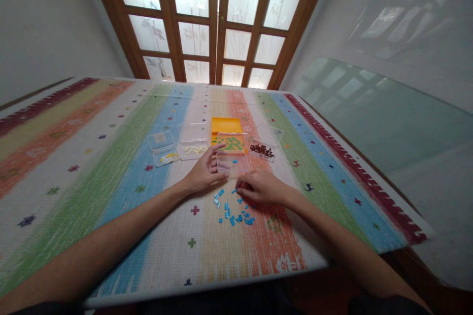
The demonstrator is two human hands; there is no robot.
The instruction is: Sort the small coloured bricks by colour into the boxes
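Observation:
My left hand [204, 170] is around the left side of a small clear plastic box [242, 166], index finger at its back and thumb at its front edge. One blue brick [235, 161] lies inside the box. Just in front of it, my right hand [260, 187] is closed in a pinch, with a tiny blue brick [234, 191] at the fingertips. Several loose blue bricks [239, 217] are scattered on the striped tablecloth [185, 256] below and between my hands. The right hand's other fingers are curled and partly hidden.
Behind my hands stand an orange box [226, 124], green pieces [233, 143], a clear box of dark brown pieces [262, 149], one of pale pieces [194, 149] and one of yellow pieces [169, 157]. The table's front edge runs close to my body.

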